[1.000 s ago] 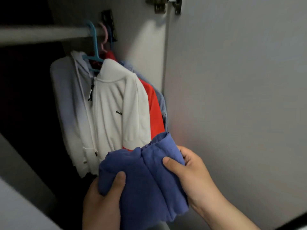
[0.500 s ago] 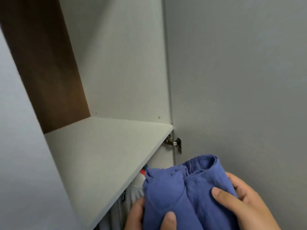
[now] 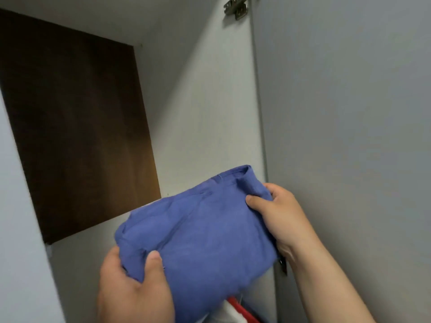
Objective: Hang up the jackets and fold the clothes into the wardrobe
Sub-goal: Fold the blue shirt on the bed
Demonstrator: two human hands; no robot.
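Your left hand (image 3: pixel 133 292) gripped the near corner of the folded blue cloth (image 3: pixel 210 231), thumb on top. Your right hand (image 3: pixel 277 217) pinched its far edge. You held the cloth at the wardrobe's upper shelf (image 3: pixel 88 257), beside the door (image 3: pixel 349 113), with the brown back panel (image 3: pixel 77 136) beyond it. A red garment (image 3: pixel 240 311) showed below.

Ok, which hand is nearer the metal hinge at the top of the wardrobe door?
Right. The right hand grips the far corner of the folded blue garment, below the upper hinge; the left hand grips its near corner, lower and further left.
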